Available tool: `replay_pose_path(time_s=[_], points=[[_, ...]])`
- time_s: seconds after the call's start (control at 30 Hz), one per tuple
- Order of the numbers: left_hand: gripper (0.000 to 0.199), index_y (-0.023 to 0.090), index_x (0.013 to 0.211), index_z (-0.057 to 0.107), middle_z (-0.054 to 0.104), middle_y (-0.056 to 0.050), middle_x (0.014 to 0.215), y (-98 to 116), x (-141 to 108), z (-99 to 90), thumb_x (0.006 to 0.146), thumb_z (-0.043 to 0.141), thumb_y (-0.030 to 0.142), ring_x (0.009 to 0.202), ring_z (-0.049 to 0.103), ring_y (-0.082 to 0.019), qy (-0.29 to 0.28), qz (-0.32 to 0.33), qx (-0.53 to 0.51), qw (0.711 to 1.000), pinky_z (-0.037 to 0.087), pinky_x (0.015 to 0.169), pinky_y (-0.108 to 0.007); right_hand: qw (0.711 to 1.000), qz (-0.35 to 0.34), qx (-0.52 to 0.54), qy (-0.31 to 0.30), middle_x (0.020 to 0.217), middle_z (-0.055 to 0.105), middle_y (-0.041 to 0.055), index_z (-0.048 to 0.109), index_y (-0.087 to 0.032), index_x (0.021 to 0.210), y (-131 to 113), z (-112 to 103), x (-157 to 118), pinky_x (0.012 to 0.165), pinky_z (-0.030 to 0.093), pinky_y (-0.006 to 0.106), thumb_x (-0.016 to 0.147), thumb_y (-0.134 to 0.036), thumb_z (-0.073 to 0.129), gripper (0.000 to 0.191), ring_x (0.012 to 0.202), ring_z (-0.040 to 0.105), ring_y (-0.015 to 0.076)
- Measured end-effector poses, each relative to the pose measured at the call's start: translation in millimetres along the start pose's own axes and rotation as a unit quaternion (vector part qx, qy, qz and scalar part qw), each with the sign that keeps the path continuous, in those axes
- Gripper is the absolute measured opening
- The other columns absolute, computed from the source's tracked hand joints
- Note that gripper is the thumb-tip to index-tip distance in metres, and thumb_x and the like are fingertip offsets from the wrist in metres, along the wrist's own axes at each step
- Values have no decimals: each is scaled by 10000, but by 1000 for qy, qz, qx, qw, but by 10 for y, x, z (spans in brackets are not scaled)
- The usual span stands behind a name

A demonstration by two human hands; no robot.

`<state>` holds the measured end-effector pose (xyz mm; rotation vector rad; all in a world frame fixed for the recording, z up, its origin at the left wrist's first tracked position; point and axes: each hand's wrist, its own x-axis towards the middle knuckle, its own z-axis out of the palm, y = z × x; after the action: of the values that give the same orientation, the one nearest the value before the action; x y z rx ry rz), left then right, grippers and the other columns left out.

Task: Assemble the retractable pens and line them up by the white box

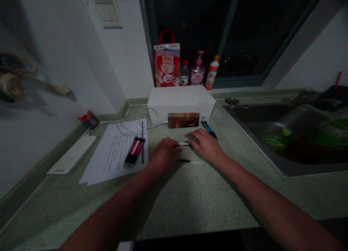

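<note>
Near the middle of the counter, my left hand [165, 155] is closed in a pinch on a small white pen part [177, 147]. A slim white pen barrel [184, 143] lies between both hands, its right end at the fingertips of my right hand [206, 145]. The right thumb and a finger close on that end, while the index finger stretches out above it. Just below the hands, a black pen grip with a thin white refill [190, 161] rests on the counter. Exactly how the fingertips meet the small parts is partly hidden.
Several red, white and black pens [134, 152] lie on printed sheets [114, 149] at left. Blue pens [208, 129] sit right of a propped phone [183, 123], before a white box [181, 97]. A cable [127, 122] crosses the counter; a sink [285, 167] is at right.
</note>
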<state>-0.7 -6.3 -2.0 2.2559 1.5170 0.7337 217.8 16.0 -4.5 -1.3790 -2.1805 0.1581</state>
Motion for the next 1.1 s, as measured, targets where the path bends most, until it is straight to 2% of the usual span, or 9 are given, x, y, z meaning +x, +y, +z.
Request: replay_pose_path(time_s=[0.13,0.23,0.33,0.47,0.57,0.7,0.87,1.1], points=[[154,183,977,747,706,-72,998,100,-90,-23,860,782,278,975,642,-234,-83,108,13,991,507,895,-358,1000,3,19,21,1092,710,110,737,-197,1141,-8,-82,-6,955,517,421,1015,-297,579,226,1060,662,274],[90,187,954,747,709,-74,1007,137,-105,7,876,753,230,1006,634,-237,-109,130,32,985,501,918,-363,999,-10,40,23,1041,714,95,742,-211,1057,-48,-129,-17,933,512,402,1024,-292,555,206,1019,662,254],[69,184,963,737,716,-78,1022,119,-75,16,912,692,193,1008,633,-234,-93,100,46,990,493,922,-367,998,-39,57,2,1018,709,87,733,-216,1028,-102,-156,-39,916,497,372,1025,-273,552,190,1006,654,234],[121,190,1034,732,730,-80,1025,70,-32,-14,950,646,206,990,639,-238,-45,48,62,996,478,921,-383,992,-86,52,-76,985,709,80,731,-211,1052,-153,-144,-63,873,481,357,1006,-300,615,152,976,640,229],[116,194,1031,736,733,-73,1001,54,-17,-29,958,647,210,985,642,-237,-31,51,66,996,472,920,-384,989,-99,34,-103,956,703,74,734,-211,1043,-163,-121,-67,852,471,356,986,-264,648,116,965,626,231],[143,186,1058,741,734,-76,1036,29,-4,-31,952,647,169,1019,636,-243,-31,75,69,994,467,934,-387,990,-94,20,-102,957,698,80,732,-191,1011,-151,-121,-58,849,468,352,985,-205,633,103,953,618,231],[219,189,1145,744,711,-89,1048,-24,28,-80,964,621,175,1023,610,-258,-34,73,105,991,463,931,-401,995,-59,9,-77,964,698,88,723,-184,978,-105,-157,-35,876,469,366,987,-184,614,109,971,619,243],[227,212,1097,745,668,-80,1048,-5,7,-157,980,554,173,1008,606,-233,-12,12,90,996,477,881,-354,998,-26,5,-62,975,675,84,708,-202,970,-49,-149,-37,866,466,358,1009,-214,571,144,968,621,240]])
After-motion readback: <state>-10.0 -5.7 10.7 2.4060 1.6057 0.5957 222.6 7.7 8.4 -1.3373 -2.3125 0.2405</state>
